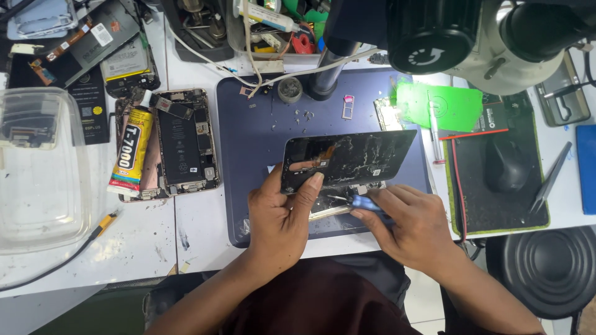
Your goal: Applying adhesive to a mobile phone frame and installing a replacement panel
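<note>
- two hands at one phone, left to right:
- my left hand [282, 214] grips the lifted black panel [347, 160], tilted up over the blue mat [248, 124].
- my right hand [413, 223] pinches a blue pry tool [367, 203] under the panel's lower edge.
- likely risk: lifting too steeply could crack the panel or tear a cable.

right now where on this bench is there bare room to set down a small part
Bare white bench lies below the opened phone and yellow glue tube, beside the clear plastic tub. The dark blue mat's left strip is free too. Crowded: the top edge, and mid-mat where left hand and right hand work the black panel.
</note>
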